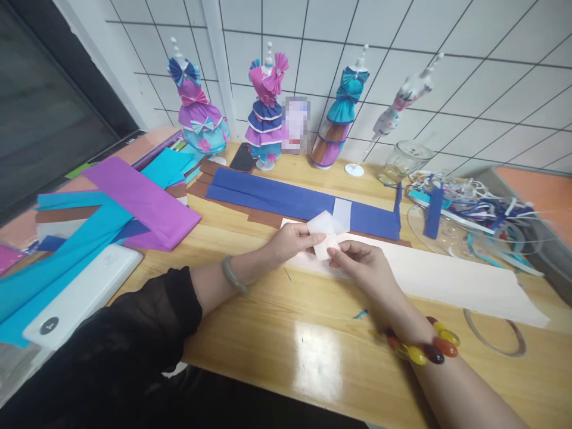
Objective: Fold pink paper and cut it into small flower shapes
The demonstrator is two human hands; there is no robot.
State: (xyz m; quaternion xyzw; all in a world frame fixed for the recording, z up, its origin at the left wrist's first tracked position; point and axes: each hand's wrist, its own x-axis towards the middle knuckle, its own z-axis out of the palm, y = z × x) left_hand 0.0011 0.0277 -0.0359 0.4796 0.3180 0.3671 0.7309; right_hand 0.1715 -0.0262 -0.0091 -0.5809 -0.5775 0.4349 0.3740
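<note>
Held a small folded white piece (323,248) between left hand (290,243) and right hand (364,262), over the left part of a long cream strip (456,280); could not tell whether touching it. Had its long axis running roughly away from the body, slightly aslant, far end toward the blue strip (277,199), near end toward the lap. Could not fix the angle more closely, given the folds and covering thumbs. Pinched its left edge between left thumb and fingers, tips brought together on it; pinched its lower right side likewise between right thumb and forefinger.

Saw a pale rectangle (343,210) just beyond, lying across the blue strip in view; could not tell whether joined to the held piece. Had the blue strip and the brown sheets (263,217) under it lying between hands and dress forms. Wore a green bangle (233,277) on the left wrist, chunky beads (433,353) on the right.

Noticed blue snippets (361,314) on the table (250,333) nearer the body, a thin ring (522,344) farther right, ribbon scraps (473,205) heaped beyond, near a glass jar (406,161). Saw at left a purple strip (143,199), a turquoise strip (58,271) and a white power bank (84,295). Faced, along the tiled wall, three dressed forms (266,125) and one undressed form (397,113), with a dark phone (242,158) among the bases
</note>
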